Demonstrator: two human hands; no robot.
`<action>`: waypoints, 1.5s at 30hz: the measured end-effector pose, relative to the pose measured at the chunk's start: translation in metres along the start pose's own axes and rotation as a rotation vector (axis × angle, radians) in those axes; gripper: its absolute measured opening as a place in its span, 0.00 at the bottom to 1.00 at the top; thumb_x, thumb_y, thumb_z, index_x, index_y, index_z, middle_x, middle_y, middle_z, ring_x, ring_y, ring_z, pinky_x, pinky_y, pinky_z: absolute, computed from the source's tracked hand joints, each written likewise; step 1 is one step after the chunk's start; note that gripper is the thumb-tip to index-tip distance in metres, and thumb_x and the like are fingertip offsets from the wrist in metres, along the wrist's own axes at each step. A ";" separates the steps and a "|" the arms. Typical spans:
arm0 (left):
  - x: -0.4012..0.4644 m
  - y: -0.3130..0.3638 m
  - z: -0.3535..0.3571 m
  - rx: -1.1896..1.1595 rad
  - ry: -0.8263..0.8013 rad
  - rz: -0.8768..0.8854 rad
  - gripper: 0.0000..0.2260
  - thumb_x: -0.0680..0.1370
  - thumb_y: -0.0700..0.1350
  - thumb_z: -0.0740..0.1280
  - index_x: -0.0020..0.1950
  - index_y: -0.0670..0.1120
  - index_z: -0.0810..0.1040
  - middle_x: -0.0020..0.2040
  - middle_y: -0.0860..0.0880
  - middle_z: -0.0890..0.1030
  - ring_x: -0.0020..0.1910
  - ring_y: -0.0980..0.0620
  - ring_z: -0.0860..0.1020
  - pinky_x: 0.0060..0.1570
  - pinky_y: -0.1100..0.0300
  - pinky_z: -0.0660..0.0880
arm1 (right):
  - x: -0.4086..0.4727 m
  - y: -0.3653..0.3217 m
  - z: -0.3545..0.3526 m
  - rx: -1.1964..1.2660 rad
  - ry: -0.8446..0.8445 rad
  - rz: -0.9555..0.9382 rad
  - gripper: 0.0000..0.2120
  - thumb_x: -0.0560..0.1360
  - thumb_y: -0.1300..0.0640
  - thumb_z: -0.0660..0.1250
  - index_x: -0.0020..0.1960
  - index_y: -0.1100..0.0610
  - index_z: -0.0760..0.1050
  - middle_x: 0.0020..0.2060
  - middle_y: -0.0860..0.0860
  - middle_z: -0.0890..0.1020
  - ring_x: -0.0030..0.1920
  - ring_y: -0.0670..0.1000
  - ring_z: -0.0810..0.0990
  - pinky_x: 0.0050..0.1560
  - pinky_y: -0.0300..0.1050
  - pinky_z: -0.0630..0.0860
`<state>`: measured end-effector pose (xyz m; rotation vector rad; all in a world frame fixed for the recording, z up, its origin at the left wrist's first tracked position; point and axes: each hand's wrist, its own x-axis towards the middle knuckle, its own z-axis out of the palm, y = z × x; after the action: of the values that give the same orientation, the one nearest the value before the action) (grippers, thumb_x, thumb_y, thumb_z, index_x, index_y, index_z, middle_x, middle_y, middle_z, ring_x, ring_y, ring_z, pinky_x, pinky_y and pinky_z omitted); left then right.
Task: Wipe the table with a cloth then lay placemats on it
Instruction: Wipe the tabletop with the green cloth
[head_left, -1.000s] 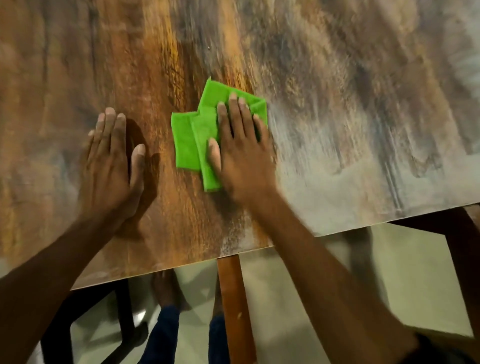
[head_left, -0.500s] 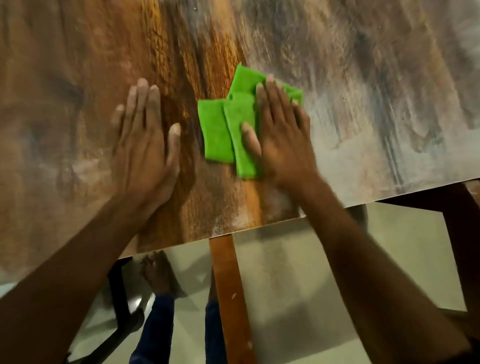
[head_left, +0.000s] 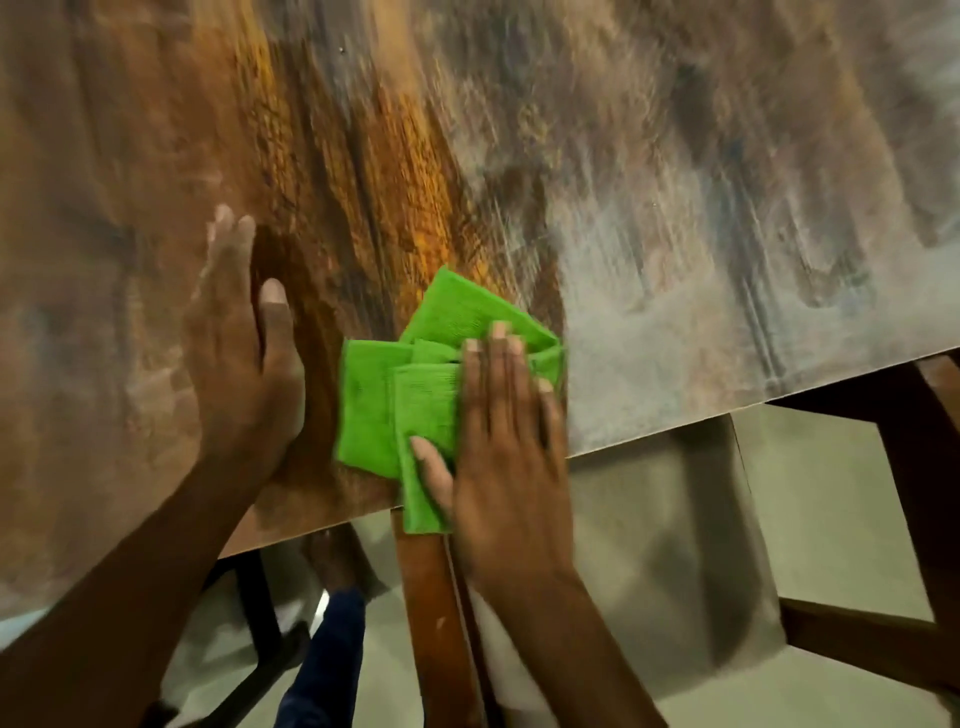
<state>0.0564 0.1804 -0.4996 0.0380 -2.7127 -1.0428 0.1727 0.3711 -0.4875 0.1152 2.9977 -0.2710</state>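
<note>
A folded bright green cloth (head_left: 384, 410) lies at the near edge of the brown and grey streaked table (head_left: 675, 218), one corner hanging just over the edge. My right hand (head_left: 504, 447) presses flat on the cloth with straight fingers, the thumb spread to the left on it. My left hand (head_left: 239, 374) rests flat on the bare tabletop just left of the cloth, fingers straight and pointing away from me. No placemats are in view.
Below the table's near edge I see a wooden leg (head_left: 436, 623), a dark frame (head_left: 914, 467) at the right, pale floor (head_left: 649, 571), and my legs in blue trousers (head_left: 327, 660).
My right hand has dragged the cloth toward me to the table's near edge, so a corner now overhangs. My left hand stays flat on the table beside it.
</note>
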 end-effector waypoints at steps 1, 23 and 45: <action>-0.001 0.001 0.001 0.026 -0.026 0.002 0.23 0.90 0.45 0.55 0.85 0.42 0.62 0.86 0.45 0.60 0.86 0.49 0.57 0.84 0.43 0.56 | 0.000 0.018 -0.003 -0.027 0.025 0.028 0.40 0.87 0.33 0.48 0.88 0.58 0.45 0.88 0.57 0.45 0.88 0.56 0.45 0.86 0.59 0.51; 0.001 0.005 0.009 0.373 -0.249 0.099 0.28 0.89 0.53 0.50 0.87 0.43 0.53 0.88 0.44 0.52 0.87 0.51 0.48 0.85 0.50 0.47 | 0.078 0.082 -0.033 -0.109 -0.005 -0.298 0.36 0.88 0.38 0.49 0.88 0.57 0.49 0.88 0.57 0.49 0.88 0.56 0.46 0.86 0.59 0.52; 0.001 0.007 0.009 0.401 -0.289 0.101 0.28 0.89 0.52 0.48 0.88 0.43 0.50 0.88 0.45 0.49 0.87 0.52 0.45 0.85 0.54 0.42 | 0.218 0.049 -0.036 -0.005 0.110 -0.056 0.36 0.86 0.37 0.47 0.89 0.54 0.50 0.88 0.56 0.50 0.88 0.55 0.48 0.86 0.59 0.46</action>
<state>0.0540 0.1916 -0.5009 -0.1941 -3.1041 -0.4945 -0.0425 0.4397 -0.4900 0.0470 3.1145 -0.2719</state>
